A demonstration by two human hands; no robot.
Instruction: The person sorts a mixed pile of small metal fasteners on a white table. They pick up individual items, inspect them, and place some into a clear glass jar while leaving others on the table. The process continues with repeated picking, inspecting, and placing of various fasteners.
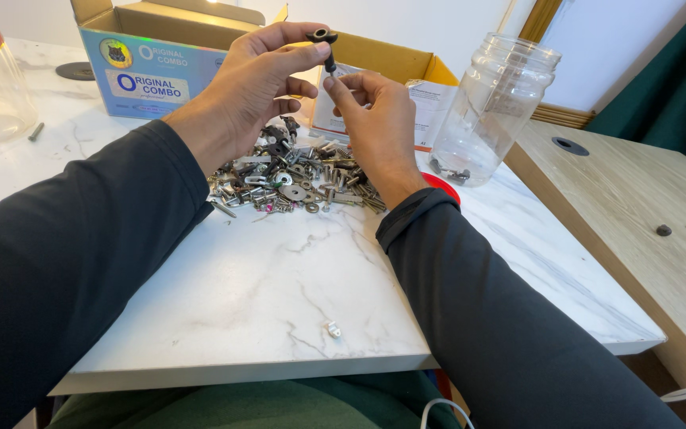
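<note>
Dark sleeves [81, 262], hands [311, 99], black bolt [325, 46]

A black bolt [326, 49] above silvery hardware [295, 179] on a white marble-veined table [263, 294] (grey streaks throughout).

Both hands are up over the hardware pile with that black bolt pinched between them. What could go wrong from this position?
1. The black bolt is held only by fingertips of the left hand and right hand; a slip would likely drop it into the pile of screws and washers, where it is hard to find.
2. The right forearm sits close to the open clear jar; a sideways move could tip it.
3. A small white piece lies near the marble table edge and could be swept off.
</note>
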